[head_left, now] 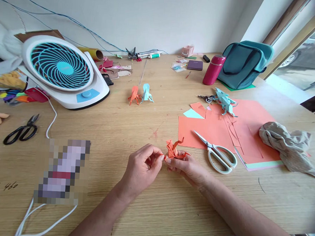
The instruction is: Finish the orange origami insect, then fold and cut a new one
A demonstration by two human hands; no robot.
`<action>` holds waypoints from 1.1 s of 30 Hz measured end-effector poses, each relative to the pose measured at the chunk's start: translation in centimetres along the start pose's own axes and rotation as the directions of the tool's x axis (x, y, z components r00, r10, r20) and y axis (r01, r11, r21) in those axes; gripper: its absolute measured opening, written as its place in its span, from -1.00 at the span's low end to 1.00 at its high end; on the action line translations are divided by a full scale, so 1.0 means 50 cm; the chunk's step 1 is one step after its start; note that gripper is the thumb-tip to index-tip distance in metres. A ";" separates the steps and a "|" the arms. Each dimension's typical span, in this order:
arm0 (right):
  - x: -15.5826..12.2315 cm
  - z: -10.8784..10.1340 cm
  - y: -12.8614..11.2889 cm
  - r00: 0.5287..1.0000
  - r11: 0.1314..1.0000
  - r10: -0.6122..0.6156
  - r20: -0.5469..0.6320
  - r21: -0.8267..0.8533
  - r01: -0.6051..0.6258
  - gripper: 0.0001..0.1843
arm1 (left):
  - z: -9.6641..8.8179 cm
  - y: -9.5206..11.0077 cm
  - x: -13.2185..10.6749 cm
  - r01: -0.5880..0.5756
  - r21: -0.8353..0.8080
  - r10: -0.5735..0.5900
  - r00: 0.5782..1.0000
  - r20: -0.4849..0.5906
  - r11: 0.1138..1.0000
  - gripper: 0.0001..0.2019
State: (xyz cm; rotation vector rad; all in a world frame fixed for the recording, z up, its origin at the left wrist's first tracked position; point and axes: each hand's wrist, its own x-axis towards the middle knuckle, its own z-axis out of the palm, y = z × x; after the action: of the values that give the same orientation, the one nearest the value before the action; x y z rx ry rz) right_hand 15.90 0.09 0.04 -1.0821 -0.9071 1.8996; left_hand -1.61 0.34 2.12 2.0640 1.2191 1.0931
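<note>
An orange origami figure (173,149) with thin folded limbs is held just above the table's near middle. My right hand (185,167) grips its body from below, thumb on the near side. With thumb and index finger, my left hand (146,165) pinches the tip of one limb at the figure's left; the other fingers are curled in. White-handled scissors (220,157) lie partly spread to the right of my right hand, their blade tips on an orange paper sheet (196,130). Farther back stand two finished-looking folded figures, one orange (134,95) and one light blue (147,92).
A white fan (95,95) stands at the left, with black-handled shears (23,129) and a blurred-out object (62,173) nearer. To the right are stacked coloured sheets (259,137), light-blue origami (225,101), a crumpled cloth (285,146), a pink bottle (214,70) and a teal bag (242,66).
</note>
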 end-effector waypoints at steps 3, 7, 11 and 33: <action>-0.001 0.001 0.000 1.000 1.000 0.000 -0.014 0.031 0.000 -0.57 | -0.001 0.003 0.001 0.014 -0.029 -0.014 1.000 0.004 0.999 -0.88; 0.001 -0.001 0.004 1.000 0.999 0.009 -0.017 0.051 -0.008 -0.58 | 0.000 0.001 0.000 0.003 -0.033 -0.004 1.000 -0.018 0.999 -0.88; 0.003 -0.004 0.007 0.999 0.998 0.019 -0.032 0.054 -0.017 -0.58 | 0.002 0.000 -0.001 -0.028 -0.019 0.027 0.999 -0.043 0.999 -0.88; -0.004 -0.005 0.006 0.972 0.970 0.067 0.224 0.212 -0.116 -0.63 | -0.018 -0.018 0.009 0.130 -0.402 -0.042 0.974 0.222 0.907 -0.85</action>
State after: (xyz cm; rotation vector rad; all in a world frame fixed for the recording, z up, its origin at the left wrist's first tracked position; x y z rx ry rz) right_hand 16.11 -0.18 -0.26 -0.8067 -0.7459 2.1696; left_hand -2.67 1.19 2.16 1.7295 0.8757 0.9667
